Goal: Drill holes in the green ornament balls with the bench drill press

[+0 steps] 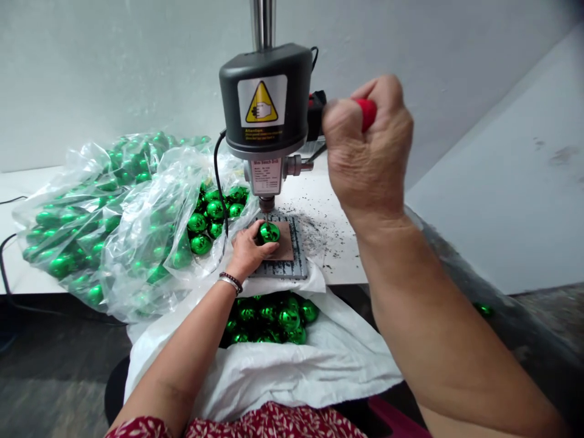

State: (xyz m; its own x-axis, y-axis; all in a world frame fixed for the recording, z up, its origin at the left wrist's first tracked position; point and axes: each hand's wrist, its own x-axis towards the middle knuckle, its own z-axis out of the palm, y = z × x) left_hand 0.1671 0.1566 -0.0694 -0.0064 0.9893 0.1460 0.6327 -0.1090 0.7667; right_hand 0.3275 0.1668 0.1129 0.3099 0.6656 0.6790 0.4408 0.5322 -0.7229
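A shiny green ball sits under the chuck of a small bench drill. My left hand grips this ball from its left side, thumb in front and fingers behind. Beneath the ball lies a square brown pad on the drill's grey base plate. Up at the right of the drill head, my right hand is wrapped round a red-ended handle. Whether the drill bit touches the ball is too small to tell.
Clear plastic bags full of green balls cover the table's left side. More green balls lie in a white sack over my lap. Dark shavings litter the white table. A black cable hangs left of the drill.
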